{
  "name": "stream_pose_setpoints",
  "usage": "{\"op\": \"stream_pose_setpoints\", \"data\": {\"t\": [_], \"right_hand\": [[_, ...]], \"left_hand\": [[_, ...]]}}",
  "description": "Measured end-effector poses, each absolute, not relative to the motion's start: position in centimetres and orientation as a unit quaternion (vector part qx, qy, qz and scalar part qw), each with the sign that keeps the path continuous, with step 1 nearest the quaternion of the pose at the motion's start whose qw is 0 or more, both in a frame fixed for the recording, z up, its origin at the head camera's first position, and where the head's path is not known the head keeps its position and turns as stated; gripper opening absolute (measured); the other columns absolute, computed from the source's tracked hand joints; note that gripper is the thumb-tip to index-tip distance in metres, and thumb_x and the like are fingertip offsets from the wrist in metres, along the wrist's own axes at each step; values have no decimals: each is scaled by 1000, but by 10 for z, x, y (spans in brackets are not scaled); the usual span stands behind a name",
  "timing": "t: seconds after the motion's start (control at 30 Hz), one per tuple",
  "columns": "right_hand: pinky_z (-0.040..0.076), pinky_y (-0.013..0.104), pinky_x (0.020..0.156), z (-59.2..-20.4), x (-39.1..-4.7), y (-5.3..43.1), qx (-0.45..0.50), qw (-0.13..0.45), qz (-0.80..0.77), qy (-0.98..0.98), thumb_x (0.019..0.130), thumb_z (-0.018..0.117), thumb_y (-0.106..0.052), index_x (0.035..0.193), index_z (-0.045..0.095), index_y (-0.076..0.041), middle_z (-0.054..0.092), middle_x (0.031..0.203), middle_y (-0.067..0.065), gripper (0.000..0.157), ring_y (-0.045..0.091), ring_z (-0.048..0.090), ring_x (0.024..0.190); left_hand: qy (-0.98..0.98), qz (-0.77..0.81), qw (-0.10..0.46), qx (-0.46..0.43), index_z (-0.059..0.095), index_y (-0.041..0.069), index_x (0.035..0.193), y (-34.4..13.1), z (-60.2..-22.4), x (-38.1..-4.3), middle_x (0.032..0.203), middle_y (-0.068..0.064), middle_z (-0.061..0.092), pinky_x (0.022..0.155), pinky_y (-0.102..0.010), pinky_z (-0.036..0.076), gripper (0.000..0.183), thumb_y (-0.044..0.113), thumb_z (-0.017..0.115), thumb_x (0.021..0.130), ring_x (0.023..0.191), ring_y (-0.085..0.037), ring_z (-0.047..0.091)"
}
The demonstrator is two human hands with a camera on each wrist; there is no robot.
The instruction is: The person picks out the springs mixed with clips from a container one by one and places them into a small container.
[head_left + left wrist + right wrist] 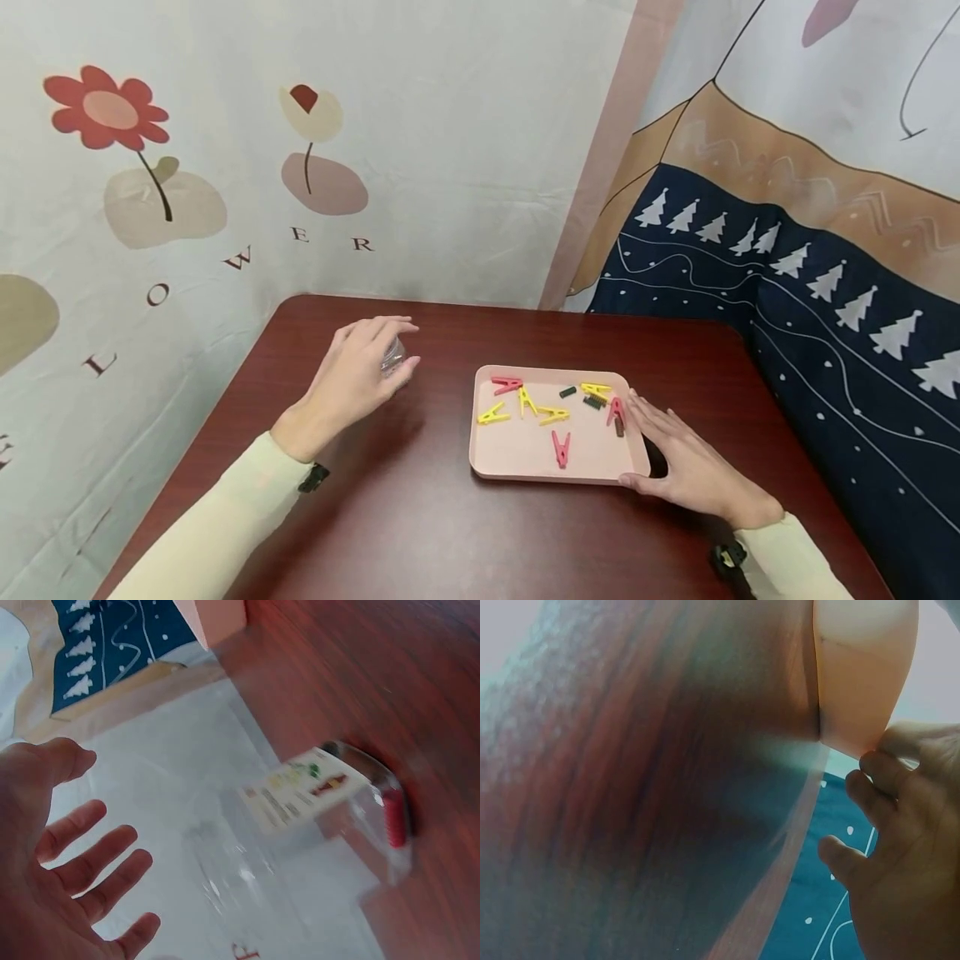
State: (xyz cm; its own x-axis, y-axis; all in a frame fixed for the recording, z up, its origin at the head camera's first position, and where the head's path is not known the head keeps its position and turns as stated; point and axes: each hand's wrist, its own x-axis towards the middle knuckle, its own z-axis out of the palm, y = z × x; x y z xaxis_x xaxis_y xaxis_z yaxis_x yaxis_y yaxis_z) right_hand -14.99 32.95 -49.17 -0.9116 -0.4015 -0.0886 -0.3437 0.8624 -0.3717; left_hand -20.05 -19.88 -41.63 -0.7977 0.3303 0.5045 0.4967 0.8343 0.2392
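Pale sleeves (217,517), loosely spread hands (352,367) (688,465), right touching pink tray (510,454), left near clear labelled jar (304,793)

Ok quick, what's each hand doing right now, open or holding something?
Left hand: open, holding nothing, beside the jar.
Right hand: open, touching the right end of the tray.

I have a free lane along the tabletop (510,533) between the left hand (351,367) and the tray (517,458), reaching the far edge. Toward the far left corner, the clear jar (307,793) obstructs; the right hand (686,462) blocks the tray's right edge.
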Motion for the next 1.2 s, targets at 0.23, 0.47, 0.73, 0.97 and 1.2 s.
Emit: {"op": "stream_pose_setpoints", "data": {"t": [0.23,0.47,0.73,0.97,1.2], "right_hand": [[26,83,138,-492,-149,331,-196,79,-178,961,93,87,-71,186,31,-18,32,193,15,120,48,38,176],[26,84,137,-493,-145,332,-191,83,-181,961,92,88,-70,185,32,-18,33,192,15,121,46,38,176],[26,84,138,-493,-146,332,-193,74,-175,963,93,87,-71,186,31,-19,33,192,15,120,46,39,175],[25,84,138,-493,-147,330,-196,77,-179,961,93,87,-71,186,31,-18,33,192,15,121,46,39,176],[25,85,137,-493,-148,329,-196,78,-185,960,93,87,-71,186,29,-21,32,193,14,121,47,39,175]], "left_hand": [[-929,-153,202,-270,76,15,141,-169,-412,-203,155,-9,75,122,-67,50,40,32,85,106,138,-34,73],[-918,-144,190,-318,77,18,140,-142,-416,-209,152,-7,76,126,-64,51,40,33,87,105,136,-34,75],[-906,-138,193,-349,79,18,137,-121,-417,-215,150,-7,78,125,-65,52,36,33,87,106,134,-33,76],[-907,-123,150,-375,78,20,140,-106,-418,-223,154,-5,76,127,-64,51,37,32,84,106,142,-30,72],[-905,-106,115,-395,76,22,143,-89,-418,-233,155,-2,74,124,-57,52,39,37,84,107,144,-28,71]]}}
